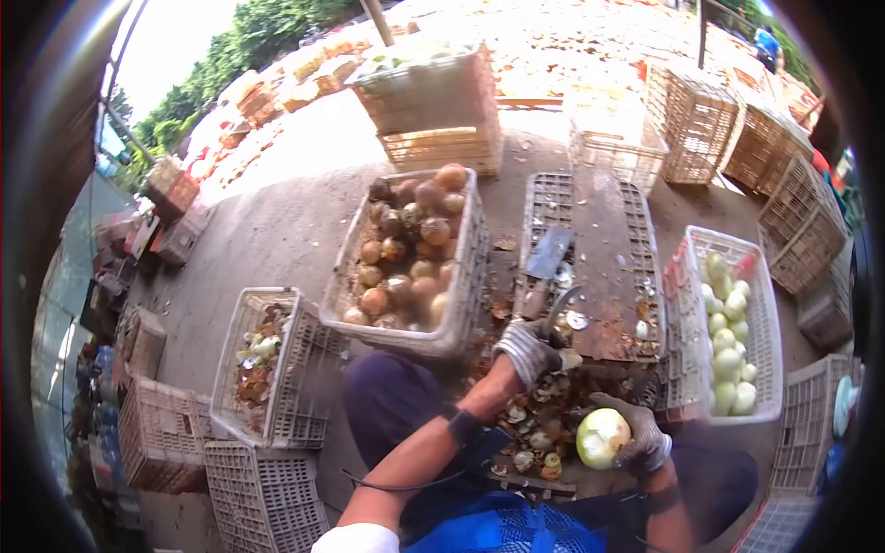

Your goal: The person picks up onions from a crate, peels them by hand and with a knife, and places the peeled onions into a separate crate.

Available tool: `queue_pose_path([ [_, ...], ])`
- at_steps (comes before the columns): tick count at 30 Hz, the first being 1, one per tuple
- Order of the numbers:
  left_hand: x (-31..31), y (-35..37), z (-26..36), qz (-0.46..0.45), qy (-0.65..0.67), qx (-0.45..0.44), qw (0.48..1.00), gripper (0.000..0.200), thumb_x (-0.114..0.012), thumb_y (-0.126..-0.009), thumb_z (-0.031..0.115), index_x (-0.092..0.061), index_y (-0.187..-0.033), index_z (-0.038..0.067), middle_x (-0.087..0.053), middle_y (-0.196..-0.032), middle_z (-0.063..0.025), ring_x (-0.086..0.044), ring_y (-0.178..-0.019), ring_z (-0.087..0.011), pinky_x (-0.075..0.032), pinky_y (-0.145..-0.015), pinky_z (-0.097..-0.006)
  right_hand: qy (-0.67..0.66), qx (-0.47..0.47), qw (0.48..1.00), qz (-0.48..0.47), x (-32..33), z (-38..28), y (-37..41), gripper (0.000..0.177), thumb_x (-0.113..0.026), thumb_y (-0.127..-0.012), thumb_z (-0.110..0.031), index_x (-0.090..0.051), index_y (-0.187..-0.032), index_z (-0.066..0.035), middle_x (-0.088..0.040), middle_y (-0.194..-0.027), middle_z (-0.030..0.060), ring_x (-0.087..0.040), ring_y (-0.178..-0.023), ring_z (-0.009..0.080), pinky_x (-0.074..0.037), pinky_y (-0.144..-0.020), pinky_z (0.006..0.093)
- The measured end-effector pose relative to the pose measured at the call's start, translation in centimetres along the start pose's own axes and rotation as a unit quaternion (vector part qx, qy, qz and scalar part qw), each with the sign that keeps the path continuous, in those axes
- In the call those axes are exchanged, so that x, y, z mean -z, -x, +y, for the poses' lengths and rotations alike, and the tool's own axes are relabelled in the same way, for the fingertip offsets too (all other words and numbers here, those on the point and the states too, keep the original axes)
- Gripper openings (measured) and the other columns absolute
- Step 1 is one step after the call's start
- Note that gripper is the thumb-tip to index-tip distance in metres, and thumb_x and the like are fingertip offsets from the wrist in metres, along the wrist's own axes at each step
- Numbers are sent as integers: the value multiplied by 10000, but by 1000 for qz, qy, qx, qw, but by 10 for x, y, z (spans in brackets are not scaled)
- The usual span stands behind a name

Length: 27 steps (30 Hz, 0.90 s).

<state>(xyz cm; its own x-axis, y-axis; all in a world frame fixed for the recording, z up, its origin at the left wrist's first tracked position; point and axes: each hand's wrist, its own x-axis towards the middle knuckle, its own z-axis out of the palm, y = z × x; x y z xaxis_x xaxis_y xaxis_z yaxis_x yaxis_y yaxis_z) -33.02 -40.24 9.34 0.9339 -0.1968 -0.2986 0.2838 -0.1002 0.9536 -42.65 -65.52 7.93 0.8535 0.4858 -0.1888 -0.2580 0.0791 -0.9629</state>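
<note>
My left hand (529,354), in a grey work glove, is closed at the near end of the board. A dark curved blade (560,311) rises from beside its fingers, so it appears to grip a curved knife whose handle is hidden. My right hand (638,441), also gloved, holds a pale green-white onion (601,439) low in front of my lap. Little brown skin shows on that onion. Between and below the hands lie onion skins and trimmings (535,426). A cleaver (550,252) rests at the left of the wooden board (604,258).
A crate (466,267) of brown-skinned onions (415,249) stands ahead-left. At the right, another crate (678,313) holds pale peeled onions (726,346). Scraps lie in a crate (235,359) at left. Stacked crates (438,101) stand farther ahead, more (696,124) at far right.
</note>
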Motion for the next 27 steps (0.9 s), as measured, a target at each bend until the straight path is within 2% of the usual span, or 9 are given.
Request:
queue_pose_path([
  [1, 2, -22, -26, 51, -215, -74, 973, 168, -725, -734, 154, -693, -853, 39, -665, -725, -65, -595, -643, -142, -493, -576, -316, -129, -19, 991, -3, -15, -17, 0, 1138, -935, -373, -331, -464, -1315, 100, -652, -1134, 160, -634, -1020, 228, -500, -924, 353],
  [2, -3, -37, -53, 65, -321, -117, 938, 132, -614, -800, 201, -647, -783, 74, -555, -646, -55, -497, -572, -177, -422, -515, -340, -160, -14, 987, 1, -22, -24, -4, 1127, -932, -384, -333, -464, -1313, 98, -651, -1134, 159, -634, -1019, 230, -502, -921, 354],
  [3, -8, -52, -82, 88, -423, -157, 888, 229, -502, -867, 248, -600, -713, 109, -445, -567, -46, -399, -502, -212, -352, -453, -365, -166, -4, 986, 2, -32, -27, -15, 1115, -929, -394, -335, -465, -1312, 97, -650, -1135, 158, -634, -1019, 232, -504, -919, 355],
  [4, -10, -68, -125, 148, -202, -30, 968, 195, -671, -774, 251, -671, -836, 66, -627, -682, -131, -581, -598, -254, -482, -545, -372, -167, 5, 986, 0, -41, -31, -25, 1104, -926, -405, -337, -466, -1310, 96, -649, -1136, 157, -635, -1018, 234, -506, -917, 357],
  [6, -6, 26, -24, 60, -267, -198, 941, 176, -697, -771, 188, -654, -850, 37, -601, -629, -75, -588, -591, -207, -474, -505, -351, -165, 8, 986, -14, -66, -38, -46, 1081, -919, -425, -340, -468, -1307, 93, -647, -1137, 154, -636, -1016, 238, -510, -912, 359],
  [7, -7, 43, -11, 32, -240, -210, 947, 177, -697, -774, 185, -652, -859, 36, -603, -640, -76, -590, -597, -208, -478, -508, -351, -166, 8, 986, -23, -80, -40, -56, 1069, -916, -436, -342, -469, -1305, 92, -646, -1137, 153, -636, -1015, 240, -512, -910, 361],
  [15, 4, 81, -13, 19, 45, -120, 992, 198, -693, -793, 167, -638, -928, 32, -621, -735, -89, -611, -647, -212, -510, -535, -354, -177, 5, 981, -77, -165, -53, -95, 979, -890, -519, -355, -476, -1292, 81, -638, -1141, 145, -639, -1008, 257, -528, -891, 371],
  [21, 5, 80, -24, -6, 296, -60, 953, 221, -690, -807, 153, -627, -980, 29, -634, -806, -98, -627, -685, -216, -535, -555, -355, -180, 14, 981, -66, -176, -44, -97, 914, -871, -582, -366, -481, -1282, 73, -632, -1145, 138, -641, -1003, 270, -541, -877, 379],
  [27, 1, 68, -36, -36, 506, -29, 861, 249, -687, -821, 139, -616, -1031, 26, -648, -878, -108, -642, -722, -219, -559, -574, -357, -202, 34, 978, -48, -166, -47, -91, 850, -851, -644, -376, -487, -1272, 65, -626, -1148, 131, -644, -997, 282, -553, -862, 387],
])
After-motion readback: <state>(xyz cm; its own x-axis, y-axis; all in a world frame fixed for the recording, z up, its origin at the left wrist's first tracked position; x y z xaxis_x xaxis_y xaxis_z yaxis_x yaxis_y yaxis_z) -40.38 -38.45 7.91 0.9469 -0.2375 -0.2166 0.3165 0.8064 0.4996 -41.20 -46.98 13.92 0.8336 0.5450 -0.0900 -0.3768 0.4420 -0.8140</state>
